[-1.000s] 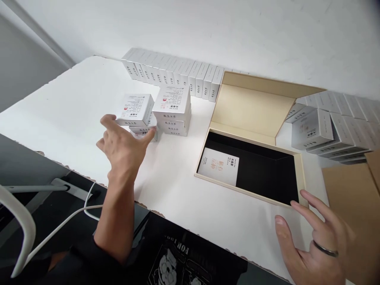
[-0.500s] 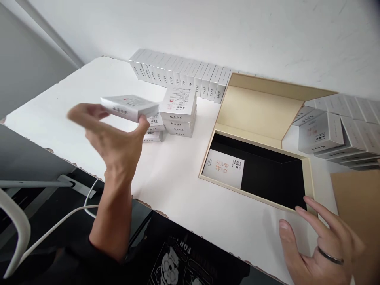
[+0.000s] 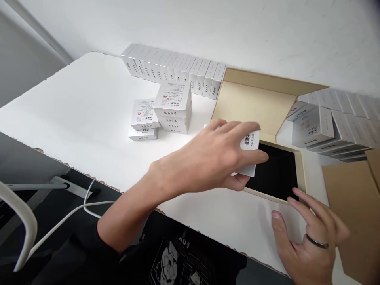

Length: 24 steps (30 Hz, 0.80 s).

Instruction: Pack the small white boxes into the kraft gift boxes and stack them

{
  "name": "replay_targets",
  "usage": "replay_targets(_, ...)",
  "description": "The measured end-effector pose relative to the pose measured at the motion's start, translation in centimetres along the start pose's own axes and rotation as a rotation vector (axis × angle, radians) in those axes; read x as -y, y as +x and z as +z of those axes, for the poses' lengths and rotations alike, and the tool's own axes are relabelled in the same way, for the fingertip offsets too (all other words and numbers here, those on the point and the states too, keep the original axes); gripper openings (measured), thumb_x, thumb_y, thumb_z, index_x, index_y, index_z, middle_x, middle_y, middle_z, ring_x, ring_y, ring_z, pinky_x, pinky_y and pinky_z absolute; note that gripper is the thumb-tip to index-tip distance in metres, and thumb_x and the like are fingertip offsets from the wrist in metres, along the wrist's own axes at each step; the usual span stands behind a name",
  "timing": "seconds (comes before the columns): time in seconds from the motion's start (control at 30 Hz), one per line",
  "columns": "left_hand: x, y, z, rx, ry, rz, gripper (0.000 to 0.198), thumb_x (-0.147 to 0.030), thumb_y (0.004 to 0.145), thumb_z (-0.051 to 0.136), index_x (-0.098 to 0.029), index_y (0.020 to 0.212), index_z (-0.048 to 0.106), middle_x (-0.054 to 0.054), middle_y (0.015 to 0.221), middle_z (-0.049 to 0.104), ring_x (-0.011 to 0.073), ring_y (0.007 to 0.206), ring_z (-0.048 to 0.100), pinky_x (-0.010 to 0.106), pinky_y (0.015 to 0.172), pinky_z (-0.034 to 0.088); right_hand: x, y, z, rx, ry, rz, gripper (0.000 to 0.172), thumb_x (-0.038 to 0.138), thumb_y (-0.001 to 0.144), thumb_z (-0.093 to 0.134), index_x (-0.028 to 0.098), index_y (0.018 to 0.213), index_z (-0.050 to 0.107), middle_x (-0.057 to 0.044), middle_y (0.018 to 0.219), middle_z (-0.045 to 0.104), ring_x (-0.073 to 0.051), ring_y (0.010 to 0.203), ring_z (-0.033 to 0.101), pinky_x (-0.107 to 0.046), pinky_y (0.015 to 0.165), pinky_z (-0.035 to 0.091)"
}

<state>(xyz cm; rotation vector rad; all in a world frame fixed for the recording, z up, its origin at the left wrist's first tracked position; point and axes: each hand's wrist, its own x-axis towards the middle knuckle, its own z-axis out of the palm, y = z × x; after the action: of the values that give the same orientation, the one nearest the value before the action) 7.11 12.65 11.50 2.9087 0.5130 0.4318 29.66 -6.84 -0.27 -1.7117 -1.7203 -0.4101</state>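
Observation:
My left hand point(image 3: 213, 158) is closed around a small white tea box point(image 3: 249, 143), holding it over the left part of an open cream gift box point(image 3: 301, 170). Most of the tea box and that end of the gift box are hidden behind my hand. The visible inside of the gift box is black, and its lid point(image 3: 255, 105) stands raised at the back. My right hand point(image 3: 308, 233), with a dark ring on one finger, is open, its fingertips at the gift box's front right corner.
Two short stacks of white tea boxes, one taller point(image 3: 173, 99) and one lower point(image 3: 144, 113), stand left of the gift box. A row of tea boxes point(image 3: 175, 69) lines the wall. More boxes point(image 3: 314, 126) are piled at the right, behind brown cardboard point(image 3: 350, 213).
My left hand has carried the tea box from beside the stacks rightward to above the gift box. My right hand has stayed near the same corner, and the view has shifted slightly.

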Motion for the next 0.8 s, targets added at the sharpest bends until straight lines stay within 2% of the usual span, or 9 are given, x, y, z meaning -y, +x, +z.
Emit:
replay_targets(0.13, 0.2, 2.2, 1.0, 0.250, -0.059, 0.015, 0.024, -0.021, 0.097, 0.068, -0.025, 0.116, 0.083, 0.015, 0.136, 0.066, 0.0320, 0.120, 0.068, 0.044, 0.102, 0.050, 0.1, -0.1, 0.1, -0.004, 0.031, 0.006, 0.041, 0.018, 0.094, 0.080, 0.013, 0.132, 0.064, -0.022, 0.131, 0.072, -0.038, 0.127, 0.063, -0.049, 0.105, 0.045)
replay_targets(0.2, 0.3, 2.4, 1.7, 0.339, -0.099, -0.015, 0.023, -0.036, 0.105, 0.065, -0.025, 0.112, 0.084, 0.014, 0.131, 0.068, 0.0312, 0.119, 0.068, 0.047, 0.107, 0.047, 0.2, -0.2, 0.1, -0.002, 0.049, 0.002, 0.042, 0.018, 0.095, 0.079, 0.012, 0.133, 0.064, -0.022, 0.130, 0.072, -0.039, 0.130, 0.062, -0.050, 0.107, 0.044)
replay_targets(0.3, 0.2, 2.3, 2.2, 0.440, -0.140, -0.092, 0.056, -0.072, 0.106, 0.052, -0.028, 0.127, 0.079, 0.013, 0.134, 0.069, 0.0333, 0.124, 0.064, 0.051, 0.112, 0.042, 0.3, -0.2, 0.1, 0.002, 0.067, -0.005, 0.043, 0.018, 0.096, 0.078, 0.013, 0.136, 0.063, -0.021, 0.130, 0.072, -0.038, 0.134, 0.060, -0.050, 0.109, 0.044)
replay_targets(0.37, 0.1, 2.3, 2.2, 0.493, -0.111, -0.123, 0.068, -0.080, 0.095, 0.065, -0.028, 0.138, 0.073, 0.014, 0.136, 0.067, 0.0349, 0.123, 0.063, 0.048, 0.106, 0.044, 0.3, -0.2, 0.1, 0.003, 0.070, 0.002, 0.044, 0.018, 0.096, 0.077, 0.016, 0.138, 0.062, -0.019, 0.131, 0.072, -0.037, 0.136, 0.059, -0.051, 0.111, 0.044)
replay_targets(0.43, 0.0, 2.5, 1.9, 0.539, -0.042, -0.125, 0.065, -0.064, 0.088, 0.085, -0.025, 0.138, 0.071, 0.014, 0.131, 0.068, 0.0336, 0.115, 0.065, 0.042, 0.096, 0.047, 0.3, -0.2, 0.2, 0.004, 0.071, 0.012, 0.045, 0.019, 0.097, 0.077, 0.018, 0.139, 0.062, -0.017, 0.132, 0.072, -0.037, 0.137, 0.059, -0.051, 0.111, 0.044)
replay_targets(0.53, -0.1, 2.9, 1.8, 0.556, 0.022, -0.107, 0.054, -0.039, 0.088, 0.088, -0.021, 0.137, 0.071, 0.014, 0.125, 0.070, 0.0321, 0.109, 0.066, 0.038, 0.088, 0.047, 0.2, -0.2, 0.2, 0.012, 0.069, 0.009, 0.044, 0.020, 0.097, 0.077, 0.017, 0.138, 0.062, -0.017, 0.132, 0.071, -0.037, 0.137, 0.058, -0.050, 0.110, 0.044)
replay_targets(0.63, -0.2, 2.7, 2.2, 0.531, 0.002, -0.124, 0.069, -0.039, 0.091, 0.085, -0.018, 0.152, 0.060, 0.015, 0.128, 0.070, 0.0331, 0.112, 0.067, 0.041, 0.091, 0.048, 0.2, -0.3, 0.2, 0.019, 0.071, 0.003, 0.043, 0.019, 0.097, 0.078, 0.015, 0.136, 0.062, -0.019, 0.130, 0.072, -0.038, 0.137, 0.058, -0.049, 0.108, 0.043)
replay_targets(0.73, -0.3, 2.1, 2.7, 0.480, -0.006, -0.127, 0.087, -0.037, 0.094, 0.082, -0.022, 0.167, 0.040, 0.018, 0.149, 0.061, 0.0353, 0.130, 0.062, 0.046, 0.105, 0.047, 0.1, -0.3, 0.2, 0.010, 0.066, -0.004, 0.043, 0.018, 0.096, 0.078, 0.014, 0.135, 0.062, -0.021, 0.129, 0.072, -0.038, 0.135, 0.058, -0.049, 0.107, 0.044)
replay_targets(0.8, -0.4, 1.7, 2.9, 0.458, 0.011, -0.114, 0.078, -0.040, 0.095, 0.080, -0.027, 0.165, 0.046, 0.019, 0.159, 0.054, 0.0384, 0.139, 0.057, 0.051, 0.111, 0.044, 0.0, -0.4, 0.2, 0.008, 0.058, -0.002, 0.044, 0.018, 0.095, 0.078, 0.015, 0.136, 0.062, -0.020, 0.130, 0.072, -0.037, 0.134, 0.059, -0.050, 0.107, 0.044)
